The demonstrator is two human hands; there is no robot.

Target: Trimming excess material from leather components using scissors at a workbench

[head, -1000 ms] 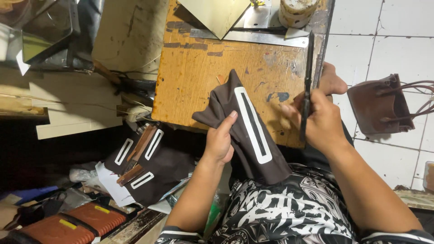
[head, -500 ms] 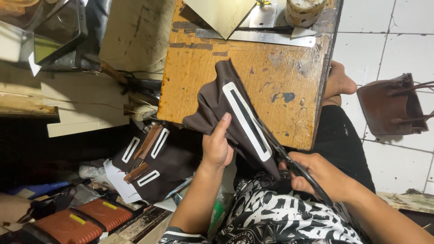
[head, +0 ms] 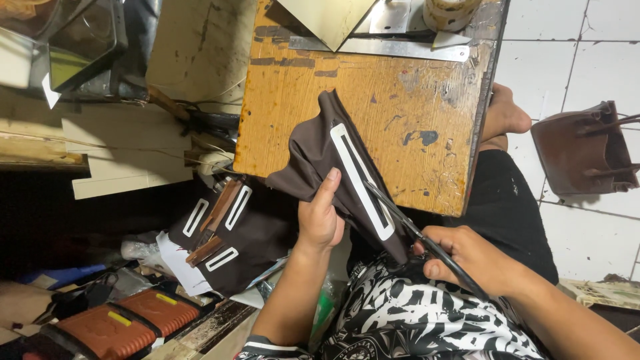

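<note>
Cutting step: left hand point(head: 320, 223) clamps the brown fabric panel point(head: 333, 167) on the wooden board point(head: 400, 120); right hand point(head: 470, 257) grips scissors point(head: 400, 220), blades apparently in the white-edged slot point(head: 363, 180). Next: steady, straight cut.

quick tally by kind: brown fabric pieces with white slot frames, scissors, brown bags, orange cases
Brown fabric pieces with white slot frames: 2, one held by the left hand at, one piled at
Scissors, in the right hand: 1
Brown bags: 1
Orange cases: 2
Total: 6
</note>
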